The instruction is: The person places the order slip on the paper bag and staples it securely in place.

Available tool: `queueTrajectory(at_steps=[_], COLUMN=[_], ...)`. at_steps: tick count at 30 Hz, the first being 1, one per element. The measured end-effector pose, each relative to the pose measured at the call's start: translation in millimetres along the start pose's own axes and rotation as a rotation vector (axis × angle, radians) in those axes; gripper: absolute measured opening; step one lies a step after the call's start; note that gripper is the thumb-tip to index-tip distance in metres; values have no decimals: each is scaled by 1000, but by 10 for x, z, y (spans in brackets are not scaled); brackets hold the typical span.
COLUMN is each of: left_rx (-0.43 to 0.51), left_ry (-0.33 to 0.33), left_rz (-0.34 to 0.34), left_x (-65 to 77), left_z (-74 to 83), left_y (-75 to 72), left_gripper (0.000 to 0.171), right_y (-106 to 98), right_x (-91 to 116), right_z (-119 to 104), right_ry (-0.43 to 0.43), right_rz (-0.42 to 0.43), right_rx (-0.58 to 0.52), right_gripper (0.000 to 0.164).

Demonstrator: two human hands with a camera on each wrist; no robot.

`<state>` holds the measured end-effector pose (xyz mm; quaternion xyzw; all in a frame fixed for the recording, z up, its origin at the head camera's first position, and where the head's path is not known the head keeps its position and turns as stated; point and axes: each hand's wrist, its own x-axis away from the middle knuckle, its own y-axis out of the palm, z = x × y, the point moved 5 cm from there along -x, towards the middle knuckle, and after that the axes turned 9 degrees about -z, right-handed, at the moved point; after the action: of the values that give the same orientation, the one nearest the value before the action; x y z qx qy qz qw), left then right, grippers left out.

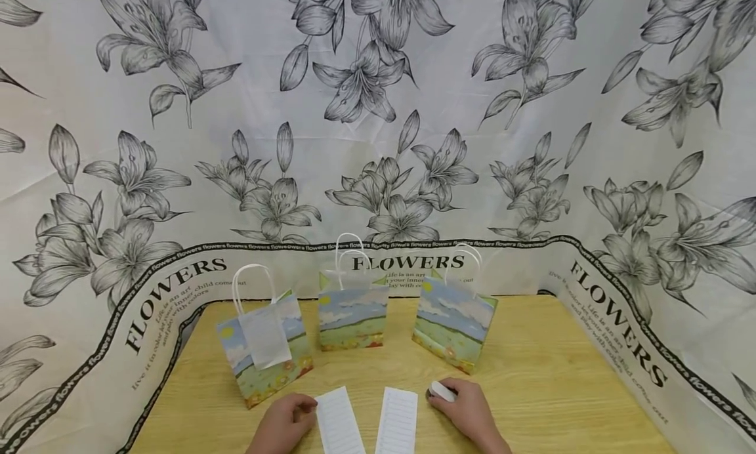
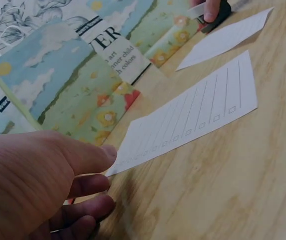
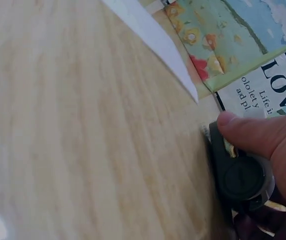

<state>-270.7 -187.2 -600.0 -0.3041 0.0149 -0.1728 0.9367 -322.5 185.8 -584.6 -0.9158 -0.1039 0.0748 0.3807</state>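
Observation:
My left hand (image 1: 285,422) pinches the upper left corner of a white checklist sheet (image 1: 339,420), between thumb and index finger. Ruled lines and small boxes show on this sheet (image 2: 192,115) in the left wrist view. In my right hand (image 1: 468,411) is a small black-and-white stapler (image 1: 441,392), held just above the table; its black side and round pivot (image 3: 243,177) face the right wrist camera, the thumb lying along its top. Between the hands lies a second checklist sheet (image 1: 397,420), untouched.
Three landscape-print paper bags with white handles stand behind the hands: a left bag (image 1: 274,382) with a white sheet (image 1: 264,339) on its front, a middle bag (image 1: 353,316) and a right bag (image 1: 453,323). A flower-print cloth (image 1: 413,139) surrounds the wooden table (image 1: 561,375).

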Motion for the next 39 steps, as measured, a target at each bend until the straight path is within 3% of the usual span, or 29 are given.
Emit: queueTrajectory(at_steps=[6,14,25,31,35,39], left_rx=[-31,-29,-24,-94,-64,-33], left_ry=[-39,-126,-238,-171,-151,-172], left_rz=[-17,-170,-128,19,3,-5], left_x=[-134,-252,-263,-442,-485,-428], left_z=[66,-8,20,124,106,83], left_y=[11,257,208,75,79,91], left_gripper=[32,36,42,42,32,27], right_y=[-54,-24,22,-171,-229,-75], right_x=[-6,95,59,-103,-110,-82], right_z=[29,119,97,-144,-313,-500], right_ry=[25,71,73,-19,-81,-144], right_rz=[-5,-106,-188,-36,141,254], right_rx=[14,0,-84,-34,-28,-62], right_gripper=[27,36,42,43,29,19])
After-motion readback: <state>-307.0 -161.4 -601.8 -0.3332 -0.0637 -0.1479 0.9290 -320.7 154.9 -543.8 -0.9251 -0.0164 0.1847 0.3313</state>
